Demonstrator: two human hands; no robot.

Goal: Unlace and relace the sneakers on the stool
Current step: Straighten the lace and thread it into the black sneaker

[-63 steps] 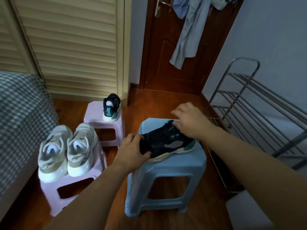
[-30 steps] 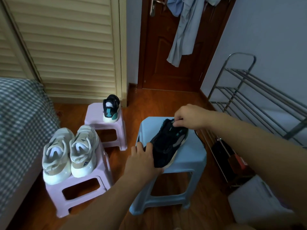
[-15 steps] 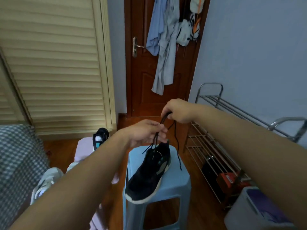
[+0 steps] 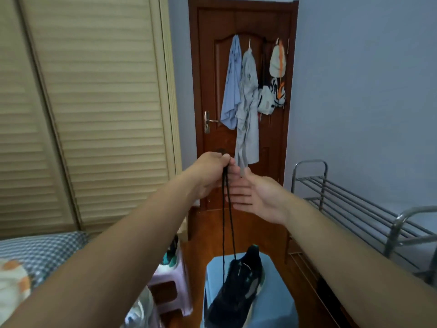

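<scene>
A black sneaker (image 4: 238, 287) with teal trim lies on the light blue stool (image 4: 279, 311), toe toward me. Its black lace (image 4: 227, 218) runs up taut in two strands from the shoe to my left hand (image 4: 210, 174), which pinches the lace ends high above the stool. My right hand (image 4: 254, 195) is just right of the strands, palm up, fingers straight and touching the lace near my left fingertips.
A second black-and-teal sneaker (image 4: 171, 253) stands on a pink stool (image 4: 170, 280) at left. A pale sneaker (image 4: 139, 313) shows at the bottom. A metal shoe rack (image 4: 354, 200) lines the right wall. A checked bed (image 4: 40, 249) is left. Clothes hang on the brown door (image 4: 243, 102).
Both hands have risen well above the stool, drawing the lace out long and taut. My right hand has let go of the lace and opened flat; my left now holds both ends.
</scene>
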